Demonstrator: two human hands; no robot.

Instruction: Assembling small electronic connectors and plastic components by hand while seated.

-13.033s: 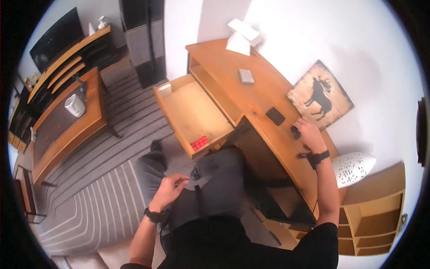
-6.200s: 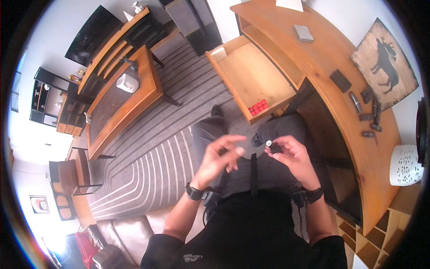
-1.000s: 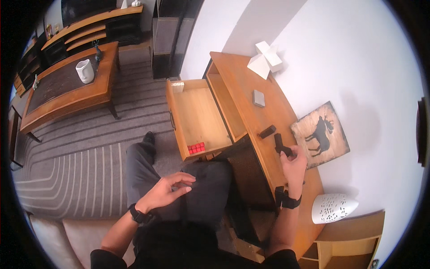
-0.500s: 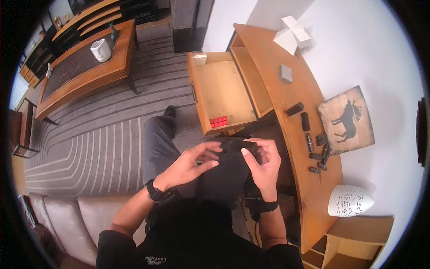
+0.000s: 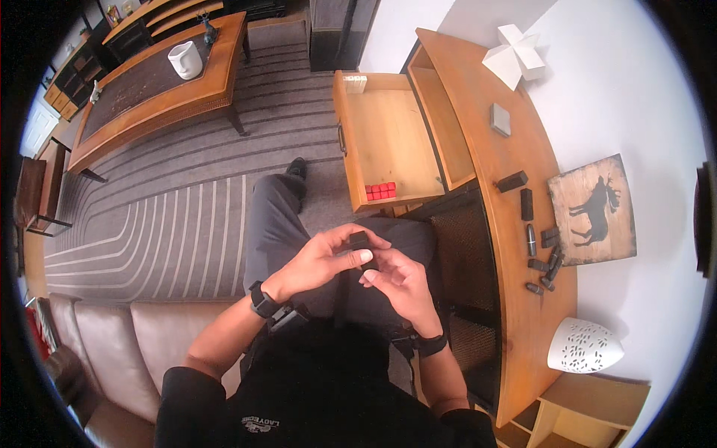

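Observation:
Above my lap, my left hand (image 5: 328, 257) grips a small black box (image 5: 359, 241), thumb on its near side. My right hand (image 5: 403, 287) is closed at the lower end of the same box, its fingers hiding part of it. Ahead and to the right stands a pulled-out wooden drawer (image 5: 388, 142). Several small red square-ended pieces (image 5: 381, 190) sit in its near corner, and some small white pieces (image 5: 354, 83) in its far left corner. On the desk lie black oblong boxes (image 5: 526, 204) and several dark lipstick-like tubes (image 5: 531, 240).
The wooden desk (image 5: 515, 328) runs along my right by the wall. It carries a moose picture (image 5: 594, 210), a white perforated lamp (image 5: 585, 346), a grey block (image 5: 500, 119) and a white angular ornament (image 5: 515, 58). A leather sofa (image 5: 172, 325) and a low table (image 5: 160, 104) are to the left.
My right hand has moved left with the black box to meet my left hand, which was open and has closed on it. The view has shifted, so the desk and drawer appear further right.

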